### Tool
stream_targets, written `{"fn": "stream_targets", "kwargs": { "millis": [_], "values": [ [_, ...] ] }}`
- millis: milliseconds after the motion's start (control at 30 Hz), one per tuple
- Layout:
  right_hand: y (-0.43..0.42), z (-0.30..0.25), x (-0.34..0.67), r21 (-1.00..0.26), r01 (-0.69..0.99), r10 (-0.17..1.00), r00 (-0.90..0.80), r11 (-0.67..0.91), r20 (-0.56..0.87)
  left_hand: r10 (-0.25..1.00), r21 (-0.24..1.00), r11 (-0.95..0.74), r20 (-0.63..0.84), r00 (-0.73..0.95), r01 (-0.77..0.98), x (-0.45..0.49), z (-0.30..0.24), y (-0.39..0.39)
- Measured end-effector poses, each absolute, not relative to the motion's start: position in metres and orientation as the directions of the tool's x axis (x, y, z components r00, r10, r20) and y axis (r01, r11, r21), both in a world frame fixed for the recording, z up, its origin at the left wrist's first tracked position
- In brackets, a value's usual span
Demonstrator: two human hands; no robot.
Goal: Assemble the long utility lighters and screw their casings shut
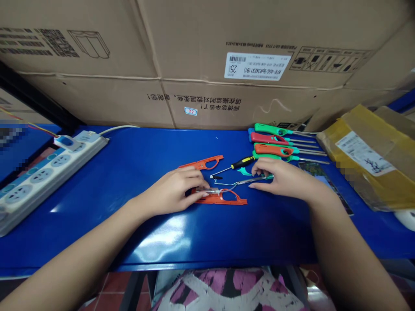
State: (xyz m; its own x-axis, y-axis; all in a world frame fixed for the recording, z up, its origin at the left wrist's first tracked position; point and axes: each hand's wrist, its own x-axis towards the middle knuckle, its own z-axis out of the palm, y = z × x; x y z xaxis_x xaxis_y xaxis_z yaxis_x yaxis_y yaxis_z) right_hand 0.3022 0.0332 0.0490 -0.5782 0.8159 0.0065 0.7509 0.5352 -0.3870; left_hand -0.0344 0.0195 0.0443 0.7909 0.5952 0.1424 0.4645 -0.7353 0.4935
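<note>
On the blue table, my left hand (186, 190) has its fingers closed on an orange lighter casing half (238, 201), with a small clear and metal part (212, 190) seated in it. My right hand (280, 178) has its thumb and fingertips round a slim metal lighter tube (248, 180) with a green end. Thin wires run from the tube toward the casing. Beyond my left fingers lies the other orange casing half (202, 164). A black and yellow screwdriver (243, 163) lies between the hands, its tip beside a small black piece (218, 177). A teal part (244, 172) is close to my right fingertips.
Several long-nosed lighters, including a red one (267, 138), lie at the back right. A phone (327, 185) is partly under my right forearm. A taped parcel (366, 160) stands at right, a power strip (48, 172) at left. Large cardboard (194, 52) walls the back.
</note>
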Motion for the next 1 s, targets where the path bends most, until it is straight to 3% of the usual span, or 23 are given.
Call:
{"fn": "stream_targets", "kwargs": {
  "millis": [133, 333, 667, 1000],
  "values": [
    [0.033, 0.048, 0.297, -0.386, 0.743, 0.806, -0.592, 0.547, 0.003, 0.562, 0.502, -0.744, 0.112, 0.820, 0.441, -0.035, 0.045, 0.017],
    [0.027, 0.052, 0.282, -0.386, 0.675, 0.763, -0.632, 0.628, 0.137, 0.559, 0.462, -0.759, 0.102, 0.823, 0.458, -0.035, 0.046, 0.017],
    [0.008, 0.039, 0.243, -0.319, 0.526, 0.603, -0.763, 0.789, 0.233, 0.562, 0.497, -0.735, 0.064, 0.825, 0.462, -0.036, 0.042, 0.018],
    [0.005, 0.022, 0.227, -0.295, 0.491, 0.558, -0.799, 0.820, 0.223, 0.563, 0.571, -0.699, 0.068, 0.824, 0.430, -0.034, 0.038, 0.019]
  ]
}}
